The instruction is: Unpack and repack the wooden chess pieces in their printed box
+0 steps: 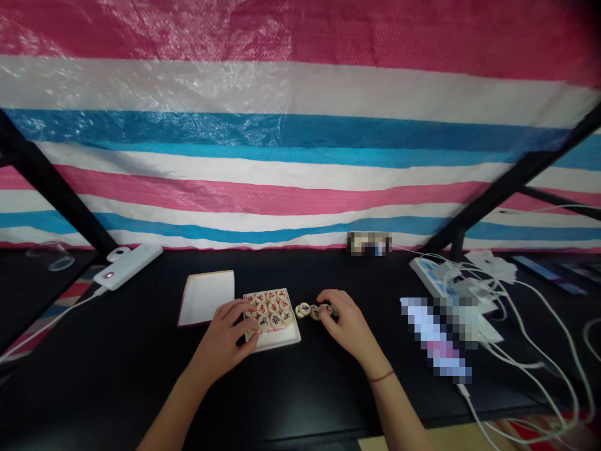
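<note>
A small white box (280,338) on the black table (141,376) holds several round wooden chess pieces (271,307) with red and black characters. My left hand (231,335) rests on the box's left edge, fingers curled against it and touching a piece. My right hand (344,319) lies to the right of the box, fingertips bent over loose pieces (310,309) lined up on the table. The box's white lid (206,297) lies flat to the left.
A white power bank (128,266) with a cable sits at the back left. A power strip (439,275) with plugs and tangled white cables fills the right side. A striped tarp (300,125) hangs behind, with black frame bars at both sides.
</note>
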The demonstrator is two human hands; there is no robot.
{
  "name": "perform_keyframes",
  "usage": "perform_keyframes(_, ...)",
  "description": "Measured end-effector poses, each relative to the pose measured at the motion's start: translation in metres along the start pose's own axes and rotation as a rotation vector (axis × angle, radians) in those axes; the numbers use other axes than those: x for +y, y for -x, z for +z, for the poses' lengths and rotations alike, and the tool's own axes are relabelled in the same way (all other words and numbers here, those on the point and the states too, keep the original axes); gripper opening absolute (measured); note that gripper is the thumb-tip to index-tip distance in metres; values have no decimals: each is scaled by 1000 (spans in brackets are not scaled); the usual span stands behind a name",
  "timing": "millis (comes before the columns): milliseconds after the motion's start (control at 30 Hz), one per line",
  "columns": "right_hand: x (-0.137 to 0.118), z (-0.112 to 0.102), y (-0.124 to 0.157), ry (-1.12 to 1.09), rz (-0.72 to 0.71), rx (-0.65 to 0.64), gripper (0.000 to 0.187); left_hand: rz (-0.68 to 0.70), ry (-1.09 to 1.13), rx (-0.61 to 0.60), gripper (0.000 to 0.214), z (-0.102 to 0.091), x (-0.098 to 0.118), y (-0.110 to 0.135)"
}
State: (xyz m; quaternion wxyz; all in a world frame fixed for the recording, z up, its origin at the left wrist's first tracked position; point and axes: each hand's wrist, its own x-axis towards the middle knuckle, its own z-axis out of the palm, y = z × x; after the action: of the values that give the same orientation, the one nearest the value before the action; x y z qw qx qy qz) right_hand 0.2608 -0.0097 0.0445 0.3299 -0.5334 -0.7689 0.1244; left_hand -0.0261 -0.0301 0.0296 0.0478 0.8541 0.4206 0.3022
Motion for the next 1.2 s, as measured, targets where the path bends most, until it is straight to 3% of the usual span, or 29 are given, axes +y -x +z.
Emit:
perform_keyframes(200,-10,14,-8,142,-90,-180,28,-109,4,-20,6,9,1,1)
perform_keyframes(400,-13,24,-15,297,-48,-294,28,-160,16,-64,9,12,-3,0)
perform_keyframes(633,-18,22,-14,283,22,-235,24,-170,19,-80,10,15,-7,2)
perform_keyframes(900,-16,28,-17,263,1,-244,19,-145,9,44,15,12,-4,3)
perform_keyframes(1067,-38,22,-13,4,50,-54,17,-71,-6,132,28,17,-2,6)
perform_keyframes(1200,-74,31,-4,-349,74,-92,20,-8,-19,160,42,22,-1,8)
